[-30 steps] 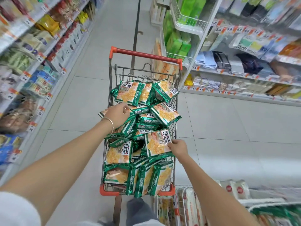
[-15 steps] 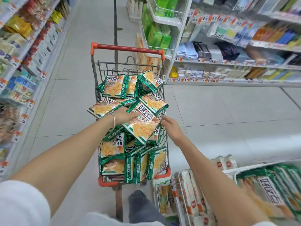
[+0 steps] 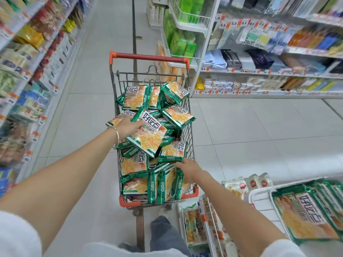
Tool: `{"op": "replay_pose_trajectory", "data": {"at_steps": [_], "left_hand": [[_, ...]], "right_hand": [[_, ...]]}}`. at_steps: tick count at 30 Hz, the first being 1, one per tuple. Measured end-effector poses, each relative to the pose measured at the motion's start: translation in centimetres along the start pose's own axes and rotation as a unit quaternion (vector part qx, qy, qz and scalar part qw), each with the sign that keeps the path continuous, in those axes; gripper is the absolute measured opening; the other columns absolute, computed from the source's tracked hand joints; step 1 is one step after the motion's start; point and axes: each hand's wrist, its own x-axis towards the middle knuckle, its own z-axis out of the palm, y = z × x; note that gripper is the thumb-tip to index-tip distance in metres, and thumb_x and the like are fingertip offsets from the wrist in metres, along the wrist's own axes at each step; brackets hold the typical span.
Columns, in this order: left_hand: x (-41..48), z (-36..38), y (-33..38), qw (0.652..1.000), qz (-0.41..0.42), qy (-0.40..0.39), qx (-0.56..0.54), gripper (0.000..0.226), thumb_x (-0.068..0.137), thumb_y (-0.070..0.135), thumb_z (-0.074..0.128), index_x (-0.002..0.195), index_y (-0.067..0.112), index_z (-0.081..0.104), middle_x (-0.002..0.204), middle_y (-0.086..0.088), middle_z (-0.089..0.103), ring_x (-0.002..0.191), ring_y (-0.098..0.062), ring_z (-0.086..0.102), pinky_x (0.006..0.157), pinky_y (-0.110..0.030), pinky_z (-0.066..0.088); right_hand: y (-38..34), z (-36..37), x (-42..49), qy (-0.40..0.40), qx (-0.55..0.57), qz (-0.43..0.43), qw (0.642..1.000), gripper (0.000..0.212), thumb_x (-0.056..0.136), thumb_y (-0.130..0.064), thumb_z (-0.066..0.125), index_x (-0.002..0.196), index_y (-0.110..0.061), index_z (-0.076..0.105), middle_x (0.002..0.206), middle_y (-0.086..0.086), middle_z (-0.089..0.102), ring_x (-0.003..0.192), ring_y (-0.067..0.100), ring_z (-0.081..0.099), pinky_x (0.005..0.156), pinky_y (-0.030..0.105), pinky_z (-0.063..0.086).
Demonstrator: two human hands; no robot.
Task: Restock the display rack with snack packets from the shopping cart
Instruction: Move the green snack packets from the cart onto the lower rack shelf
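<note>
Many snack packets (image 3: 172, 151): heaped in the shopping cart (image 3: 148, 57), straight ahead at 12 o'clock.
Left hand (image 3: 128, 127): fingers curled round one lifted packet (image 3: 150, 138), held above the heap.
Right hand (image 3: 187, 168): fingers on upright packets at the cart's near end; pinching or not, cannot tell.
Display rack (image 3: 259, 193): 4 o'clock, same green packets inside.

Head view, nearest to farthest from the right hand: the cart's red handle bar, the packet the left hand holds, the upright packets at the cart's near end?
1. Upright packets, at the fingertips of the right hand, near end of the cart.
2. Lifted packet, gripped by the left hand, mid-cart.
3. Red handle bar, across the far end.
</note>
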Motion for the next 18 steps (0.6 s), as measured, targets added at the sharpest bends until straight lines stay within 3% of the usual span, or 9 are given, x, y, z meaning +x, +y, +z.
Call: {"op": "replay_pose_trajectory", "data": {"at_steps": [2, 4, 6, 8, 10, 12, 15, 18], "left_hand": [[-0.2, 0.1, 0.0, 1.0, -0.001, 0.004, 0.0, 0.089, 0.094, 0.051, 0.059, 0.159, 0.01, 0.013, 0.158, -0.015, 0.033, 0.122, -0.028, 0.053, 0.097, -0.041, 0.045], [-0.2, 0.2, 0.0, 1.0, 0.0, 0.006, -0.004, 0.088, 0.094, 0.049, 0.058, 0.159, 0.011, 0.013, 0.154, -0.015, 0.038, 0.104, -0.023, 0.054, 0.078, -0.033, 0.044], [-0.3, 0.0, 0.0, 1.0, 0.002, 0.018, -0.001, 0.086, 0.094, 0.047, 0.059, 0.159, 0.012, 0.014, 0.156, -0.013, 0.034, 0.113, -0.026, 0.052, 0.074, -0.031, 0.042], [-0.2, -0.4, -0.1, 1.0, -0.001, 0.031, -0.003, 0.086, 0.093, 0.047, 0.06, 0.159, 0.013, 0.017, 0.157, -0.011, 0.034, 0.12, -0.028, 0.052, 0.079, -0.033, 0.045], [-0.4, -0.8, 0.0, 0.999, -0.006, 0.038, -0.014, 0.087, 0.091, 0.047, 0.06, 0.158, 0.013, 0.017, 0.156, -0.011, 0.036, 0.122, -0.028, 0.051, 0.09, -0.037, 0.044], [-0.7, -1.1, 0.2, 0.998, -0.008, 0.045, -0.039, 0.09, 0.089, 0.051, 0.06, 0.158, 0.013, 0.017, 0.156, -0.011, 0.037, 0.126, -0.029, 0.049, 0.099, -0.041, 0.043], [-0.9, -1.3, 0.5, 0.996, -0.013, 0.059, -0.069, 0.093, 0.088, 0.054, 0.06, 0.158, 0.011, 0.016, 0.157, -0.012, 0.036, 0.134, -0.032, 0.046, 0.111, -0.05, 0.039], [-1.2, -1.2, 0.8, 0.994, -0.016, 0.062, -0.089, 0.096, 0.089, 0.062, 0.057, 0.158, 0.01, 0.014, 0.161, -0.012, 0.03, 0.141, -0.033, 0.038, 0.116, -0.052, 0.033]], "right_hand": [[0.4, -0.6, 0.0, 0.003, -0.022, -0.01, 1.0, 0.074, 0.081, -0.015, 0.077, 0.145, -0.023, 0.04, 0.137, 0.012, 0.044, 0.132, 0.032, 0.039, 0.114, 0.045, 0.028], [1.1, -1.1, 0.2, 0.011, -0.028, -0.016, 0.999, 0.069, 0.079, -0.02, 0.079, 0.139, -0.021, 0.045, 0.142, 0.01, 0.047, 0.142, 0.031, 0.032, 0.121, 0.049, 0.017], [1.9, -2.2, 0.0, 0.012, 0.002, -0.014, 1.0, 0.065, 0.079, -0.022, 0.08, 0.136, -0.021, 0.048, 0.149, 0.009, 0.046, 0.149, 0.028, 0.023, 0.123, 0.053, 0.007], [2.9, -3.8, -0.4, 0.014, 0.073, -0.009, 0.997, 0.061, 0.08, -0.022, 0.08, 0.133, -0.018, 0.051, 0.144, 0.006, 0.05, 0.14, 0.028, 0.035, 0.121, 0.051, 0.017], [4.2, -5.4, -0.7, 0.015, 0.212, -0.01, 0.977, 0.048, 0.079, -0.018, 0.08, 0.12, -0.012, 0.055, 0.127, 0.006, 0.058, 0.118, 0.028, 0.052, 0.11, 0.048, 0.039], [5.2, -6.7, -1.0, 0.046, 0.356, 0.006, 0.933, 0.039, 0.08, -0.019, 0.081, 0.108, -0.01, 0.056, 0.113, 0.009, 0.062, 0.103, 0.028, 0.059, 0.097, 0.045, 0.05], [6.4, -8.6, -1.7, 0.091, 0.561, 0.062, 0.821, 0.037, 0.084, -0.021, 0.079, 0.112, -0.013, 0.055, 0.108, 0.012, 0.07, 0.101, 0.029, 0.068, 0.094, 0.043, 0.055], [6.9, -9.3, -2.3, 0.065, 0.653, 0.08, 0.75, 0.032, 0.092, -0.026, 0.069, 0.117, -0.006, 0.06, 0.1, 0.009, 0.074, 0.094, 0.025, 0.07, 0.088, 0.038, 0.058]]}}
